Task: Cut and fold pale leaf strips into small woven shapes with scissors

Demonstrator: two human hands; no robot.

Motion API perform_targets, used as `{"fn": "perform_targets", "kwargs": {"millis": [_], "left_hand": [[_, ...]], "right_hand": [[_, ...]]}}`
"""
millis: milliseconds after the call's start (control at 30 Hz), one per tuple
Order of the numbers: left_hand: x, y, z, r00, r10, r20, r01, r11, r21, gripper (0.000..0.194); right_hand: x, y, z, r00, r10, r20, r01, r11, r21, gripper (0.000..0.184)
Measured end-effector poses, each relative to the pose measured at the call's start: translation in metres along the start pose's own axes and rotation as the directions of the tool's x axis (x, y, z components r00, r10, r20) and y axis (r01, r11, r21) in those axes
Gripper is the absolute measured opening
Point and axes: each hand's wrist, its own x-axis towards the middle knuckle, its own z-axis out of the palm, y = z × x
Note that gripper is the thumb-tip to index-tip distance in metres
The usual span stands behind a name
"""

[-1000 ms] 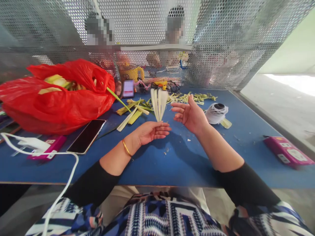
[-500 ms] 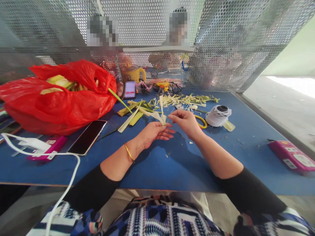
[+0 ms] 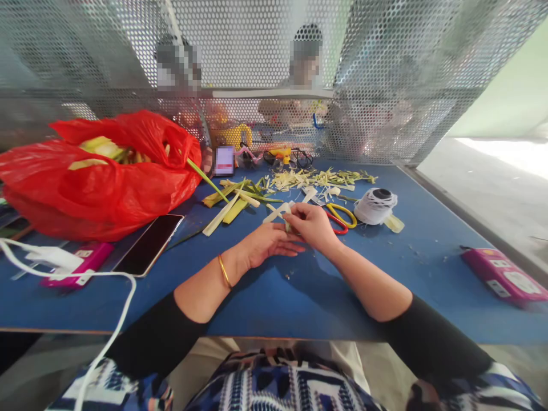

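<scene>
Just right of the table's middle, my left hand (image 3: 270,244) pinches the base of a pale corn husk piece (image 3: 277,213) between thumb and forefinger, its other fingers stretched out below. Its pale strips spread up and to the left. My right hand (image 3: 313,227) is closed at the same piece, thumb and fingertips pressed against its right side. The fingertips partly hide the gathered base. Scissors with red and yellow handles (image 3: 349,217) lie just beyond my right hand. To their right stands a cone of white thread (image 3: 375,206).
A red plastic bag (image 3: 98,194) with husks fills the left. Cut husk strips (image 3: 233,208) and scraps (image 3: 317,180) lie ahead. A dark phone (image 3: 149,245), a white cable (image 3: 128,302) and magenta power strips (image 3: 505,274) rest on the blue table. Behind a perforated screen (image 3: 257,51) sit people.
My right hand has moved left and down onto the husk piece, against my left fingers. The upright strip is now folded down. The scissors' red handle has come into sight.
</scene>
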Motion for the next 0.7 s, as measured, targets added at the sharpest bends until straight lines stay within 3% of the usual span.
{"fn": "perform_targets", "kwargs": {"millis": [100, 200, 333, 467, 700], "left_hand": [[0.001, 0.003, -0.005, 0.998, -0.035, 0.045, 0.042, 0.985, -0.166, 0.02], [0.002, 0.004, -0.008, 0.996, -0.04, 0.077, 0.057, 0.972, -0.23, 0.028], [0.001, 0.002, -0.006, 0.998, -0.052, 0.035, 0.058, 0.978, -0.2, 0.034], [0.0, 0.0, -0.004, 0.999, -0.043, -0.008, 0.041, 0.986, -0.159, 0.027], [-0.002, 0.0, -0.001, 0.997, -0.011, -0.071, 0.002, 0.992, -0.124, 0.03]], "right_hand": [[-0.001, -0.001, 0.0, 0.998, 0.031, -0.049, -0.024, 0.991, 0.134, 0.022], [-0.003, -0.004, 0.001, 0.989, 0.014, -0.146, 0.003, 0.994, 0.113, 0.02], [-0.004, -0.007, 0.003, 0.978, 0.08, -0.191, -0.031, 0.969, 0.245, 0.021], [-0.004, -0.01, 0.005, 0.971, 0.149, -0.188, -0.059, 0.909, 0.413, 0.022], [-0.004, -0.013, 0.004, 0.965, 0.143, -0.22, -0.023, 0.883, 0.469, 0.023]]}}
